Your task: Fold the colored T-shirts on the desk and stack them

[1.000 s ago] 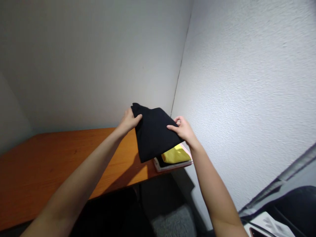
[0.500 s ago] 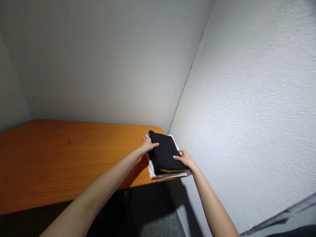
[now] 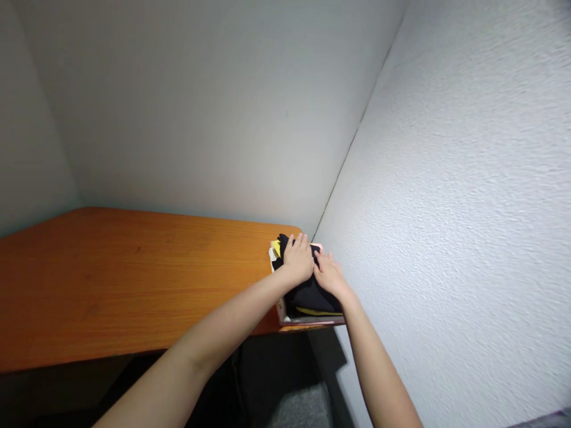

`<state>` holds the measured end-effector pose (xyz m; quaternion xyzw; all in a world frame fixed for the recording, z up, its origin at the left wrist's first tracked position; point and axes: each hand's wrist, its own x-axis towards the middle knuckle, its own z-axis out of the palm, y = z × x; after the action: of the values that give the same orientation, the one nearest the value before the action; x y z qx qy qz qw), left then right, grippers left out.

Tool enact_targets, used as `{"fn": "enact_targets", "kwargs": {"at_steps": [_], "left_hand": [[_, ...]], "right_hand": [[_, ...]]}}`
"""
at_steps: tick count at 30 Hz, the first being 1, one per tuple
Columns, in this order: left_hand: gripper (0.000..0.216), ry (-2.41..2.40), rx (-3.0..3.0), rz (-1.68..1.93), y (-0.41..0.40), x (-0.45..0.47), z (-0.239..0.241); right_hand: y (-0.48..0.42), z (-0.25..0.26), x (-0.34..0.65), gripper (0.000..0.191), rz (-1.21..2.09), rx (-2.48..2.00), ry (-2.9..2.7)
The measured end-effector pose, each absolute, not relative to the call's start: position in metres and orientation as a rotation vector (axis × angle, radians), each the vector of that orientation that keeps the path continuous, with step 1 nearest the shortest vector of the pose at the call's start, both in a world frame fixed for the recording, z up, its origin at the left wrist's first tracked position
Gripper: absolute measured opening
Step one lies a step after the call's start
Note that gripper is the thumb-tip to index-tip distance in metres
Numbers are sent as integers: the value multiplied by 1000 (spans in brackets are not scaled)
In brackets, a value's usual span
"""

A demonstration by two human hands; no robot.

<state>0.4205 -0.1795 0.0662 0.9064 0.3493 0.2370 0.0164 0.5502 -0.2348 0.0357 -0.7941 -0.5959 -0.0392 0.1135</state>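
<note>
A folded black cloth lies on top of a stack in a shallow pink-and-white box at the table's right end. My left hand rests flat on the cloth, its fingers stretched toward the far side. Beside it, my right hand lies on the cloth's right part with its fingers extended. Yellow fabric peeks out at the far left corner of the box, and a thin yellow edge shows under the cloth's near side. Both hands cover part of the cloth.
The orange-brown wooden table stretches away to the left. A rough white wall stands close on the right, and a grey wall runs behind the table. Below the front edge are a dark area and grey floor.
My left hand has moved from the cloth's left edge onto its top. My right hand has shifted from the right edge farther up the cloth. Yellow fabric now shows at the far left corner.
</note>
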Motion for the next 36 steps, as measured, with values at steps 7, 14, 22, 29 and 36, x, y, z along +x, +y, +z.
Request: {"fn": "enact_targets", "kwargs": {"at_steps": [7,14,22,29,36], "left_hand": [[61,1303,2718,687,-176,421,13],[63,1313,2733,691,-177,422,12],[64,1302,2729,720,-177,422,9],[64,1300,2734,720,-176,422,9],[66,1311,2753,661,-178,420,16]], "right_hand": [[-238,-14,544,54,-253,-2497,-1825],[-238,-17,547,54,-357,-2487,-1875],[-237,-26,554,54,-380,-2389,-1824],[-237,-28,554,54,-270,-2218,-1732],[-255,-12,554,45,-369,-1826,-1433]]}}
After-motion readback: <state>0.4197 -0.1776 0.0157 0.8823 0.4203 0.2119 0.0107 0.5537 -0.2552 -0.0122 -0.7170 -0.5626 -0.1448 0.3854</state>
